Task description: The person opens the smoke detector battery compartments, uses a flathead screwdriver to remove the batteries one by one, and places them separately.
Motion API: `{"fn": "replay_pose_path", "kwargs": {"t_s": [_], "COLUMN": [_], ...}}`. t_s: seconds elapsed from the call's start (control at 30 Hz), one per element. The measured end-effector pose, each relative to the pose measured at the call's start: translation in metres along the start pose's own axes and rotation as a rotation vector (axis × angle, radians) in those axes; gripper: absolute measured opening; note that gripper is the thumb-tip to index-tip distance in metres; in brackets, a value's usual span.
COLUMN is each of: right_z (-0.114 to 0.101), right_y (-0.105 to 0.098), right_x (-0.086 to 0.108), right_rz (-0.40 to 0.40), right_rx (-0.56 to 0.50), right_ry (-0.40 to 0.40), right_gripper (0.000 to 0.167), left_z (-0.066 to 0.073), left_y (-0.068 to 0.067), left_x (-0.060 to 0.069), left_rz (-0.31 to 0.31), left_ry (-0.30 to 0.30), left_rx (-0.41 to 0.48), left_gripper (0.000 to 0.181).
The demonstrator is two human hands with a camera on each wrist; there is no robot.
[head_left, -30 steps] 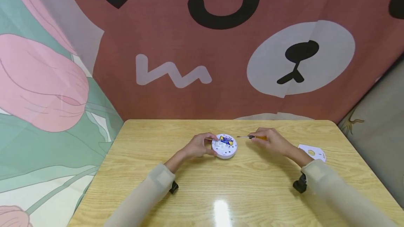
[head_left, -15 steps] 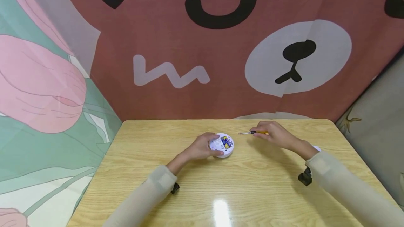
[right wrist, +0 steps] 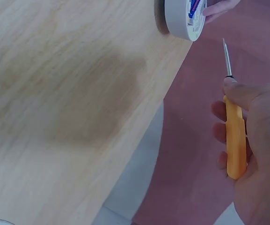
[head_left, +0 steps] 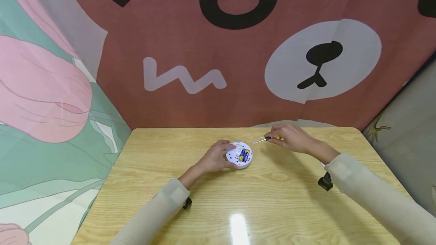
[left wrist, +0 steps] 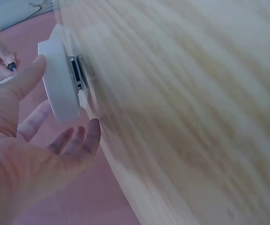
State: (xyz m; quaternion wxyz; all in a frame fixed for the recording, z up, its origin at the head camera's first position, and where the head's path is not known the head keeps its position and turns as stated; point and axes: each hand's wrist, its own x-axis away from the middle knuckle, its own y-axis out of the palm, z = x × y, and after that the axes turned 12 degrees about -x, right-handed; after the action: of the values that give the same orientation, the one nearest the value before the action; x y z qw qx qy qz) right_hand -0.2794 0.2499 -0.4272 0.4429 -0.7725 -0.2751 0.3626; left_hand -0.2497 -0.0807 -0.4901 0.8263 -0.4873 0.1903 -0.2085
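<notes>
A round white device [head_left: 235, 153], with blue-and-yellow batteries [head_left: 244, 155] in its upper face, is near the back middle of the table. My left hand [head_left: 218, 158] grips its left rim between thumb and fingers. In the left wrist view, the thumb presses the device's edge, and a dark slotted part [left wrist: 76, 73] shows on its underside. My right hand [head_left: 289, 137] holds a screwdriver [right wrist: 236, 136] by its orange handle. The screwdriver's thin metal shaft [right wrist: 227, 61] points toward the device; its tip is apart from the rim, up and to the right.
The wooden table [head_left: 204, 207] reaches back to a printed cloth [head_left: 177, 112]. A white plate [head_left: 323, 164] lies at the right, almost wholly hidden behind my right sleeve. Black wrist cameras [head_left: 326, 181] hang under both cuffs.
The device has turned clockwise in my left hand, bringing the batteries to its lower right. My right hand has moved back and higher, the screwdriver now slanting down, and my right arm covers the white plate.
</notes>
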Motion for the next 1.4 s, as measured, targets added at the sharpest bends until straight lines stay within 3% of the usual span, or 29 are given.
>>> {"fn": "replay_pose_path", "kwargs": {"t_s": [0.3, 0.57, 0.73, 1.07, 1.4], "right_z": [-0.007, -0.021, -0.031, -0.048, -0.054], "right_y": [-0.01, -0.011, -0.007, -0.005, 0.002], "right_x": [-0.011, -0.02, -0.025, -0.035, -0.038], "right_rz": [-0.076, -0.12, -0.136, -0.241, -0.331], "right_rx": [0.117, 0.218, 0.248, 0.329, 0.34], "right_ry": [-0.048, -0.114, -0.15, -0.137, -0.061], "right_gripper": [0.017, 0.014, 0.011, 0.001, 0.008], "left_z": [-0.008, -0.008, -0.006, -0.006, -0.006], "left_y": [-0.006, -0.007, -0.003, 0.001, 0.001], "left_x": [0.003, 0.0, -0.003, -0.007, -0.011], "left_rz": [0.003, -0.075, -0.065, -0.031, -0.044], "left_ry": [0.068, 0.036, 0.048, 0.069, 0.052], "left_rx": [0.032, 0.028, 0.027, 0.027, 0.049], "left_gripper": [0.055, 0.068, 0.076, 0.076, 0.075]}}
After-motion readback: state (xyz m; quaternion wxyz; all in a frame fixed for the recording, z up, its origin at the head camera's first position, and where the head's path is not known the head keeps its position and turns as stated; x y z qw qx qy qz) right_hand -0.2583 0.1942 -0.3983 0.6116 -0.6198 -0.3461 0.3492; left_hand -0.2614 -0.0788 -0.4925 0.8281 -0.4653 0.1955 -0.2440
